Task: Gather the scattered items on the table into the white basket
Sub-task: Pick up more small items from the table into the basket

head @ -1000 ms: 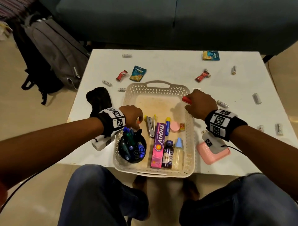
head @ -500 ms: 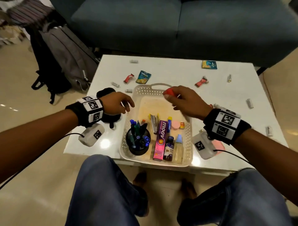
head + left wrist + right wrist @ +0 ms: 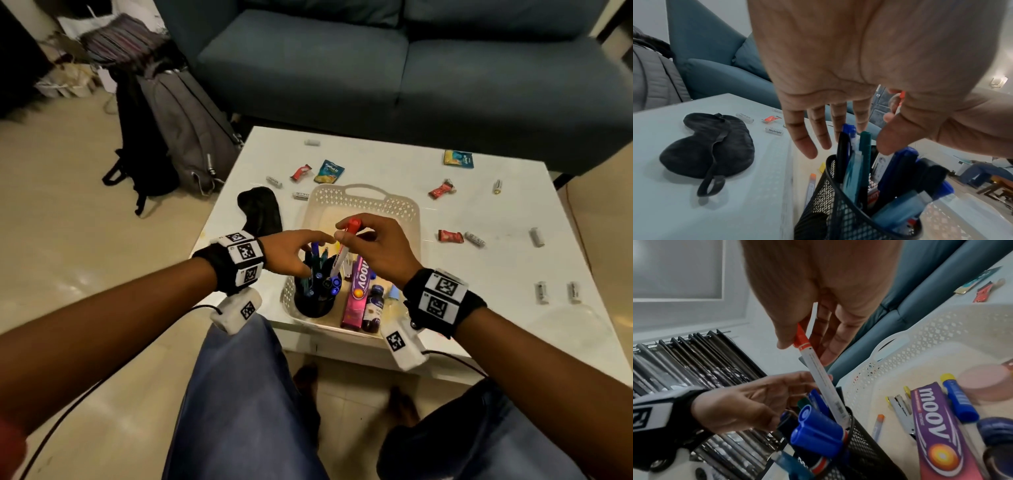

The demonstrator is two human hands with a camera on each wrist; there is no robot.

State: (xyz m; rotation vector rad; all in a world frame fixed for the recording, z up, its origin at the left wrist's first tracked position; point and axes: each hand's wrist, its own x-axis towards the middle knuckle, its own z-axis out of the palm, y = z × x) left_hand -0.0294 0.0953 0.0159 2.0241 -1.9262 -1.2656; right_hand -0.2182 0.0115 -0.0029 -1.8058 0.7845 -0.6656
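1. While the black eye mask [image 3: 260, 209] lies alone on the white table [image 3: 479, 212] at the far left, just beside the white basket [image 3: 366, 205], small white tubes are scattered across the top: three left of the basket, one at the far edge, and five to the right, with one more small cylinder near the far right.
2. Three red wrappers and two blue-and-yellow sachets lie on the table, none of them in the basket.
3. Left hand [image 3: 291, 250] hovers over the black mesh pen cup [image 3: 317, 298] with fingers straight and spread, gripping nothing; its fingertips [image 3: 809, 151] sit just above the pens.
4. One red-capped white marker [image 3: 824, 379] is pinched near its cap between thumb and fingers of the right hand [image 3: 376, 246], tilted, its lower end already inside the cup's rim among several blue and green pens.
5. Right of the cup, inside the basket, lie one stapler, one pink-purple "moov" box [image 3: 358, 291], one blue glue stick, one dark bottle, one clear bottle with a blue cap and one pink round lid.
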